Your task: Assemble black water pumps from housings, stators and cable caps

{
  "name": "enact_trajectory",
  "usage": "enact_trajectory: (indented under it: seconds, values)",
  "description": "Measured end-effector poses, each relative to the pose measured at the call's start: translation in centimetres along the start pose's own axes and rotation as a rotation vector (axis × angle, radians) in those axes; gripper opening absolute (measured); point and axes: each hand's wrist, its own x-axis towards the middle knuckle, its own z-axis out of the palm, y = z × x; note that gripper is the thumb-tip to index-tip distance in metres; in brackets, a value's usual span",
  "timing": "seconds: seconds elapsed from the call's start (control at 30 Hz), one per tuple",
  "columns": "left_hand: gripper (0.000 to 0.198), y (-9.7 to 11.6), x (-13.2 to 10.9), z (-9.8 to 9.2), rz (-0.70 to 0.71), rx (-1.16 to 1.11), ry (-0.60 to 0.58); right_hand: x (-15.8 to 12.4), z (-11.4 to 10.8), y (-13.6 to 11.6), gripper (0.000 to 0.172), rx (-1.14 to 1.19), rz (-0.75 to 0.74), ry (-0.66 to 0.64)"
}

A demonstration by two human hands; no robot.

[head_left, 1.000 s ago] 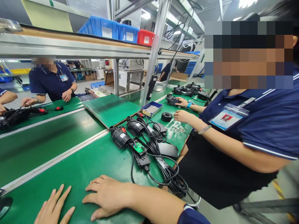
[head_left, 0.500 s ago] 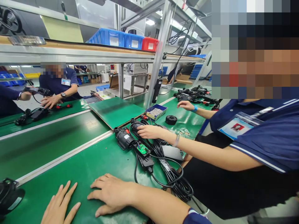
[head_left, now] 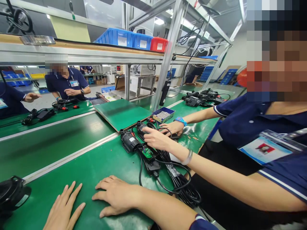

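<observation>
My left hand lies flat on the green work surface, fingers spread, holding nothing. Beside it, my right hand also rests palm down with its fingers apart. Beyond my right hand is a black pump with an opened housing that exposes a green circuit board. A coiled black cable lies to the right of it. Another dark pump-like unit is partly in view at the left edge, near my left hand.
At right, a co-worker's hands work among the pumps and cables. A blue box of small parts stands behind them. A raised green board spans the channel. Bins sit on the overhead shelf. Other people sit across the line.
My hands keep their place while the view shifts slightly. The co-worker's farther hand has come in to the cables, beside their nearer one. Across the line, a person's hands have lifted off the parts.
</observation>
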Motion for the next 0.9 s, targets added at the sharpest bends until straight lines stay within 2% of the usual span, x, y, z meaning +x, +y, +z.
enact_trajectory:
  seconds: [0.1, 0.23, 0.43, 0.63, 0.77, 0.9]
  values:
    - [0.062, -0.5, 0.1, 0.3, 0.003, 0.020, -0.008, 0.0, -0.1, 0.0, 0.057, 0.004, 0.003, -0.005]
    - [0.064, -1.5, 0.3, 0.6, 0.010, 0.041, -0.078, 0.0, -0.1, 0.0, 0.057, 0.012, 0.004, -0.003]
    - [0.062, -1.8, 0.2, 0.7, 0.021, 0.049, -0.054, 0.1, -0.2, -0.1, 0.057, 0.026, 0.015, -0.006]
    - [0.067, -2.7, 0.6, 0.9, 0.015, 0.059, -0.158, 0.1, -0.5, -0.2, 0.058, 0.014, 0.014, -0.020]
    - [0.066, -3.0, 0.7, 1.0, 0.015, 0.055, -0.149, 0.1, -0.5, -0.1, 0.057, 0.006, 0.009, -0.007]
    - [0.065, -2.4, 0.5, 0.8, 0.015, 0.042, -0.121, 0.1, -0.3, -0.1, 0.058, -0.003, 0.006, -0.005]
